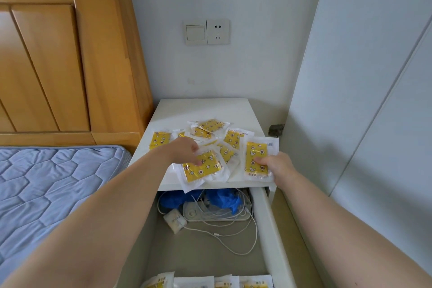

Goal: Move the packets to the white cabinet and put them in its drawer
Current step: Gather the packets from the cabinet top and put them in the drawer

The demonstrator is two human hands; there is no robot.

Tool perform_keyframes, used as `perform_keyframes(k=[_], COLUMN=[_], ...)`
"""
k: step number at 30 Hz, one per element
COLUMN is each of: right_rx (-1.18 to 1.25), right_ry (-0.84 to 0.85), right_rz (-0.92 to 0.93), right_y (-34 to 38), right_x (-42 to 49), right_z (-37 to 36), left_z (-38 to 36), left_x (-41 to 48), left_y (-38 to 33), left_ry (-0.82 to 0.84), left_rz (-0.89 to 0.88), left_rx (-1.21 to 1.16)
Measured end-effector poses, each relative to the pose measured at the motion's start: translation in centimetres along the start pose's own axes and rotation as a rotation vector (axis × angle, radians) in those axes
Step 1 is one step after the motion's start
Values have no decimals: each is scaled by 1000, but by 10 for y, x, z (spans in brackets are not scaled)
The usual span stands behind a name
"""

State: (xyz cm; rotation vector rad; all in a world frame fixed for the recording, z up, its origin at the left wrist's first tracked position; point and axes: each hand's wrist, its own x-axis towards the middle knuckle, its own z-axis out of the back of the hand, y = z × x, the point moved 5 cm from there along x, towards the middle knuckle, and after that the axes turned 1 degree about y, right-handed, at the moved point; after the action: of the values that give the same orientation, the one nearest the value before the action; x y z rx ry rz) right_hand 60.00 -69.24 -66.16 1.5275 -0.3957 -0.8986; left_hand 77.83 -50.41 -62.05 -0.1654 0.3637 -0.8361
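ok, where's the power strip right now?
Head view, centre: the power strip lies at the back of the open drawer, under white cables, just in front of the blue plastic.

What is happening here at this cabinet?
A person is moving yellow packets off the white cabinet. The left hand pinches a packet at its front edge; the right hand holds a second packet. The drawer below is open, with a few packets already inside.

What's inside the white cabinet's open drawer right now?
Blue plastic, a white power strip, tangled white cables, and yellow packets along the near edge. The drawer's back is hidden under the cabinet top.
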Motion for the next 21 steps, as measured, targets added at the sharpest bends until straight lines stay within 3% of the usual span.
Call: perform_keyframes(k=[13,21], right_rx=[-38,49], right_ry=[-21,-94], right_rz=[90,148], right_y=[1,-1], right_x=[-7,-28], right_z=[-4,0], left_z=[16,-5], left_x=[-19,-61], left_y=[-18,-23], left_ry=[-189,-284], left_rz=[-59,-11], left_rx=[-20,-473])
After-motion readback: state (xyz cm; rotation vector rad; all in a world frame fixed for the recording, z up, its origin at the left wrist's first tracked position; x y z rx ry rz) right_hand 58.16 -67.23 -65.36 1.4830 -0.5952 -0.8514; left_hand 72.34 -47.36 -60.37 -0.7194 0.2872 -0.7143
